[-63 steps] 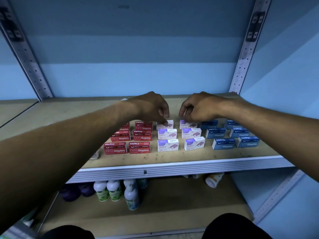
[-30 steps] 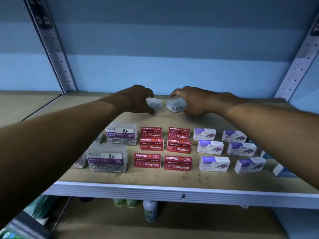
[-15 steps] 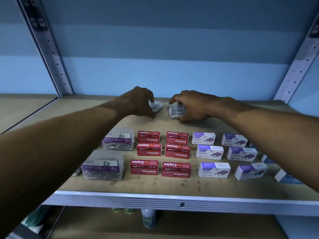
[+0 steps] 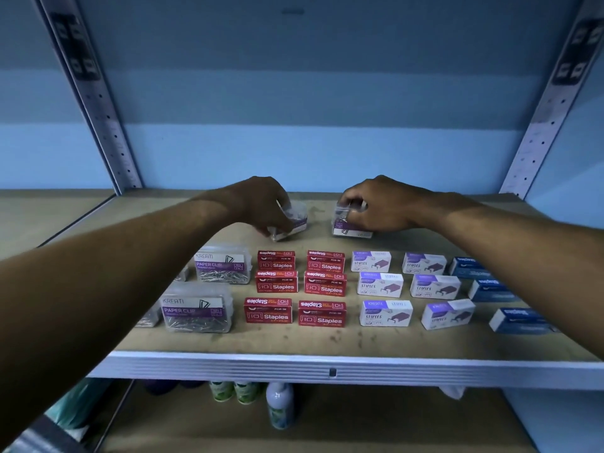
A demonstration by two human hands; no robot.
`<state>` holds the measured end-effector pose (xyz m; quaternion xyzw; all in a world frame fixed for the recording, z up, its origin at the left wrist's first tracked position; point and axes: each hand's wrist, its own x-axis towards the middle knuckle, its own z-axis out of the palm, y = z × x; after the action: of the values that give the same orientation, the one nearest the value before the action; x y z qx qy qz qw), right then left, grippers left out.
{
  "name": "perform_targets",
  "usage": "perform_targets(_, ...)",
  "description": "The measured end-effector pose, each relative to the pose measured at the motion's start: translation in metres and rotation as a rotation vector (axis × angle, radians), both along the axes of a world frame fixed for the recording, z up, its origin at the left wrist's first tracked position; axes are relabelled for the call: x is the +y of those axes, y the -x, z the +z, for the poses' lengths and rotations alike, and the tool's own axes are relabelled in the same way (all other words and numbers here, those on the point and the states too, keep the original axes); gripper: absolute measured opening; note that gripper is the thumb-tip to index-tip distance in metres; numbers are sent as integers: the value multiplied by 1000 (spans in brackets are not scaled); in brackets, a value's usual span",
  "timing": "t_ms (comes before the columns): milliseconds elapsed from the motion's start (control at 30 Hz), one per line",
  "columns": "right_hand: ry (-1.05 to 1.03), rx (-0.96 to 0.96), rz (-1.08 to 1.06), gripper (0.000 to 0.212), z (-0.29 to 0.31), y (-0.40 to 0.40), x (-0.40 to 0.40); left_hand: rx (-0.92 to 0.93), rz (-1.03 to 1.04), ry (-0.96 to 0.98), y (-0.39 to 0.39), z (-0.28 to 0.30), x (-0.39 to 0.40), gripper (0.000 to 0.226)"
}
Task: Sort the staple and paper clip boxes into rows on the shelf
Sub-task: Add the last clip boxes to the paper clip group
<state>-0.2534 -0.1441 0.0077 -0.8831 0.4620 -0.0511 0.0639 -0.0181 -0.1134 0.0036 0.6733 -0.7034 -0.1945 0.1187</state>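
Head view looks down on the wooden shelf (image 4: pixel 327 341), where the left hand (image 4: pixel 261 204) curls its fingers around a clear paper clip box (image 4: pixel 294 220) at the back, and the right hand (image 4: pixel 382 204) grips a second clear paper clip box (image 4: pixel 346 227) just beside it, both resting on the board. Nearer the front edge stand two more paper clip boxes (image 4: pixel 222 266), then red staple boxes (image 4: pixel 276 282), white and purple staple boxes (image 4: pixel 379 284) and blue staple boxes (image 4: pixel 490 289), each kind lined up in rows.
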Motion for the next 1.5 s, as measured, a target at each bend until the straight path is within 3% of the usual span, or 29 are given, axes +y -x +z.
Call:
perform_targets(167,-44,15,-37,34,2,8,4,-120,-90,-10,5,3,5,17)
perform_targets(267,-75,10,-42,40,-1,12,5,-258,-125,29,8,2,5,30)
perform_targets(433,-75,74,-32,64,-9,20,0,-297,-158,97,13,-3,3,49)
perform_targets(600,-113,-18,-16,62,-12,24,-3,-235,-156,188,12,-5,1,43)
perform_targets(900,-124,-251,-64,65,1,26,-3,63,-121,367,15,2,8,37)
perform_targets(1067,-139,-334,-69,33,13,26,0,153,-97,357,8,2,11,31)
perform_targets(1133,-133,-277,-48,29,16,25,3,222,-88,321,3,2,14,27)
perform_targets(1300,-147,-114,-17,48,17,21,6,262,-73,283,-15,0,18,29)
perform_targets(1500,-135,-104,-7,58,9,16,1,263,-106,216,-37,-5,22,29)
